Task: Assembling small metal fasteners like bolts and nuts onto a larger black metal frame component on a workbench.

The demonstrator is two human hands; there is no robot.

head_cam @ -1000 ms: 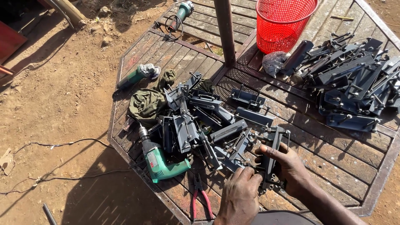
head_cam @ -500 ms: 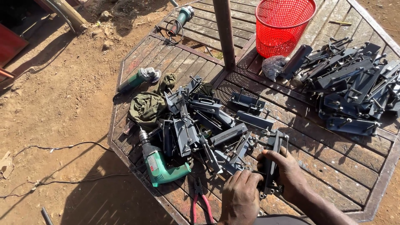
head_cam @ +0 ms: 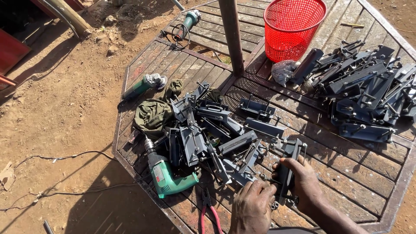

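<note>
My right hand (head_cam: 303, 182) grips a dark grey metal bracket (head_cam: 288, 167) with bolts, held upright over the wooden slatted table (head_cam: 346, 182). My left hand (head_cam: 252, 208) is beside it, fingertips pinching at a bolt on the bracket's lower left side. Just left of my hands lies a heap of similar grey brackets (head_cam: 208, 138). A second pile of brackets (head_cam: 368, 95) lies at the table's far right.
A green electric drill (head_cam: 167, 177) lies at the table's near left edge, red-handled pliers (head_cam: 208, 214) beside it. An olive cloth (head_cam: 151, 115), a green angle grinder (head_cam: 143, 84), a red mesh basket (head_cam: 292, 28) and a metal post (head_cam: 232, 37) stand farther back. Cables cross the dirt ground.
My right hand has tilted the bracket more upright and the left hand has shifted onto its lower bolt. The view has shifted slightly.
</note>
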